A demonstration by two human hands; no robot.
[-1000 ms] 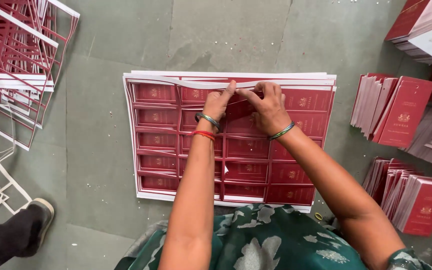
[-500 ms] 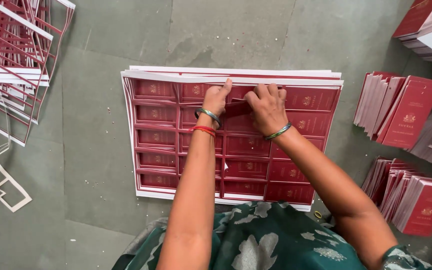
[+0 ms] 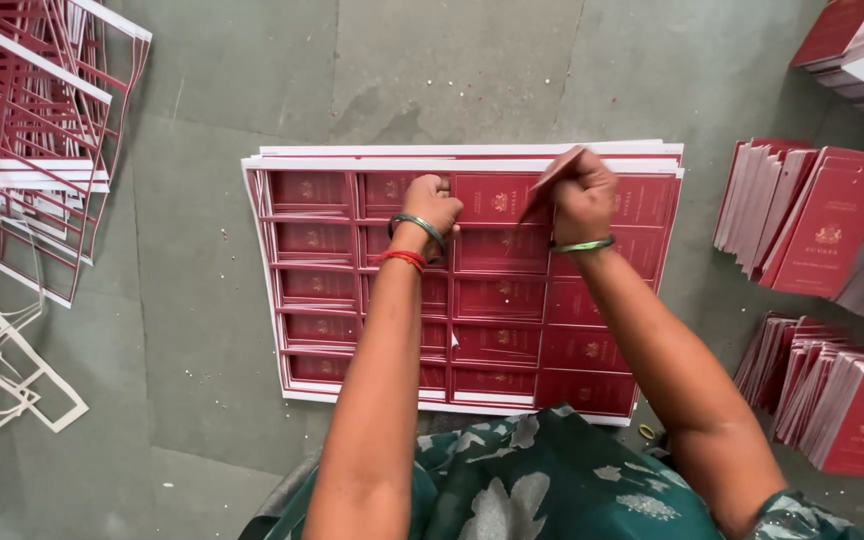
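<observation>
Stack of printed sheets [image 3: 332, 260], on floor. Left hand [image 3: 434, 200] clenched, pressing its top row; right hand [image 3: 582, 195] beside, grasping red card [image 3: 550, 178], apparently lifted from sheet.

The grey concrete floor [image 3: 202, 330] is carrying a stack of printed red sheets [image 3: 332, 290] at centre, cut-out frame scraps [image 3: 32, 150] far left, and piles of red cards [image 3: 812, 220] right.
</observation>
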